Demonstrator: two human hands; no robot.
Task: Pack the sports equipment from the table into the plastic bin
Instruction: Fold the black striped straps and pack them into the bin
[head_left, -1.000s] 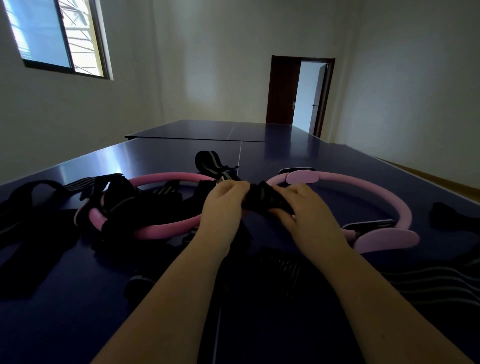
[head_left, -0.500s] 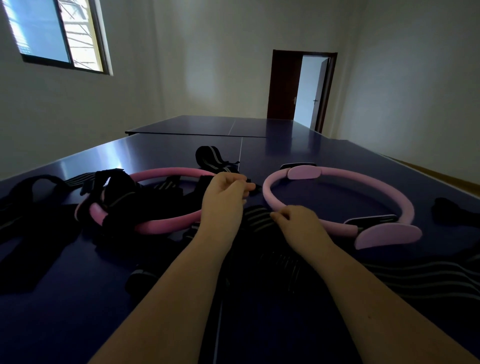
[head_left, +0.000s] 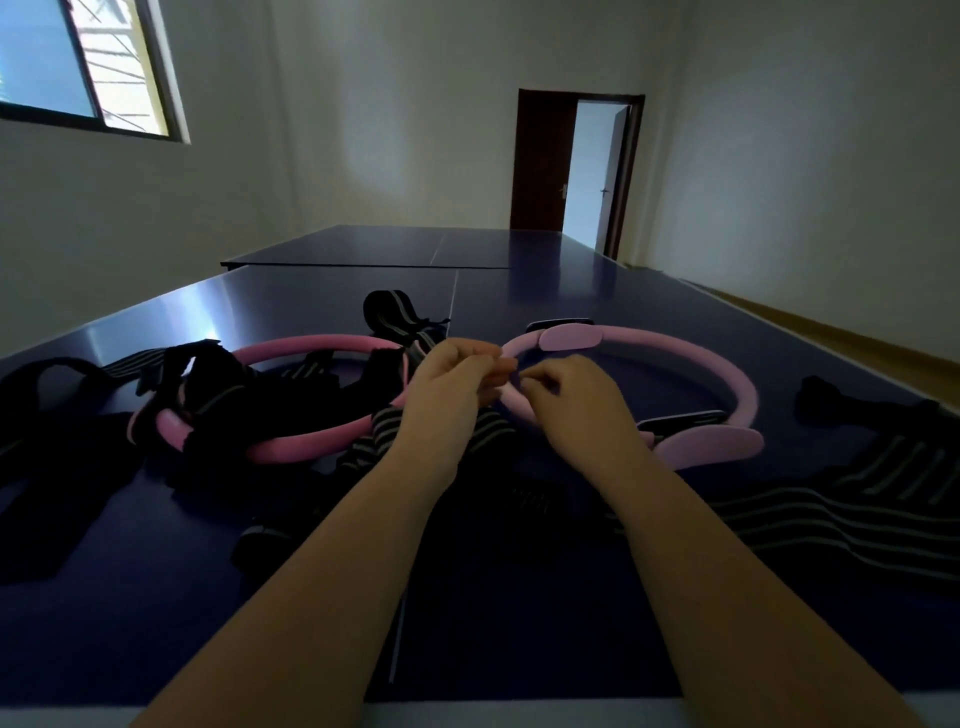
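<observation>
Left hand (head_left: 451, 388), right hand (head_left: 577, 411), fingers curled, beside pink ring (head_left: 742, 391)

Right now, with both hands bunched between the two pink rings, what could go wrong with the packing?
1. Black straps lie over the left pink ring; lifting either may drag the other along.
2. The left hand and right hand work beside the right pink ring, so a tug could shift it.
3. The dark striped band on the dim table could be overlooked.
</observation>
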